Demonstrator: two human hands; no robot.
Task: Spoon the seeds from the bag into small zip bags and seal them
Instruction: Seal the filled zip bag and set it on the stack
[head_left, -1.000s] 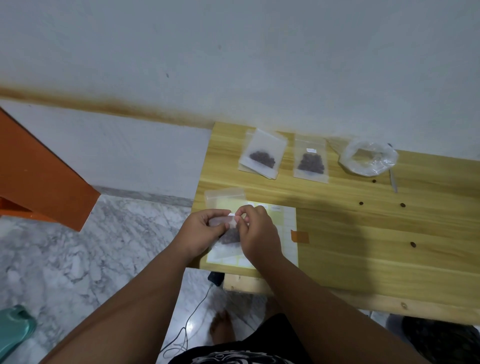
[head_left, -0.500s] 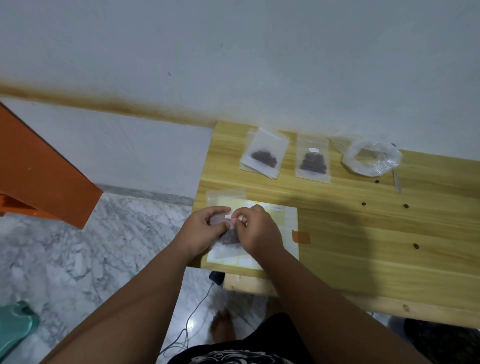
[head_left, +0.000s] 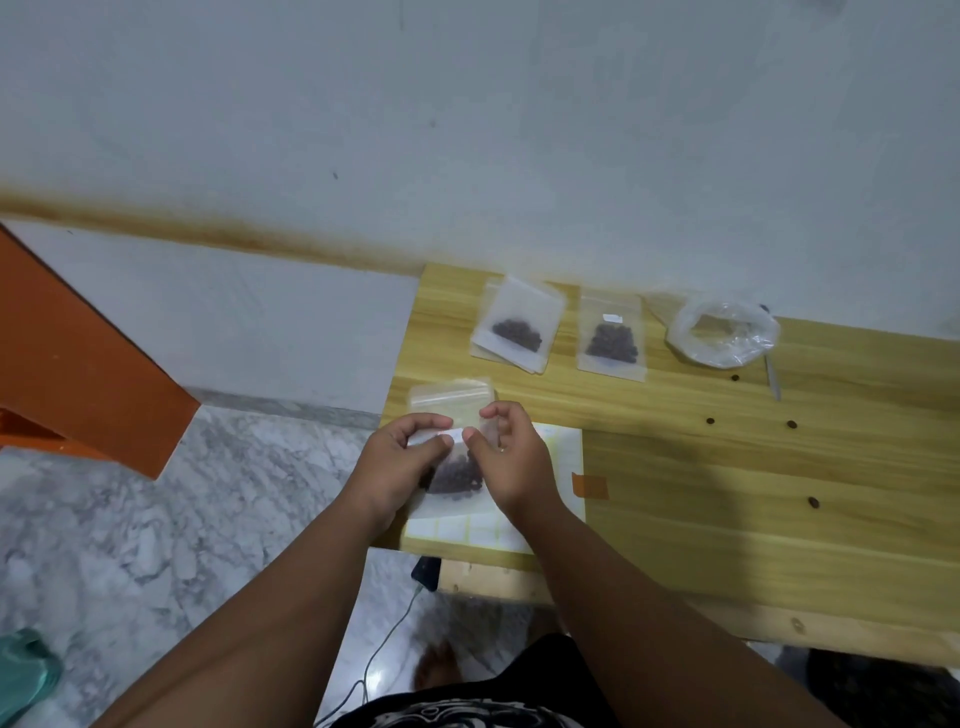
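Both hands, the left hand (head_left: 400, 462) and the right hand (head_left: 511, 462), pinch the top of a small zip bag (head_left: 457, 475) (dark seeds inside) with their fingers (head_left: 470, 434) over the near left of the surface (head_left: 727, 493).

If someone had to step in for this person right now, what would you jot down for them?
Hands: left hand and right hand both pinch the top strip of a small zip bag holding dark seeds, above the label sheet at the table's near-left corner.
Elsewhere: two filled small bags lie at the back of the wooden table; an empty zip bag lies just beyond the hands. The big seed bag sits back right with the spoon beside it. A few loose seeds are scattered.
Done: two bags filled, third filled.
Left: finish sealing the third; the empty one is not yet filled.
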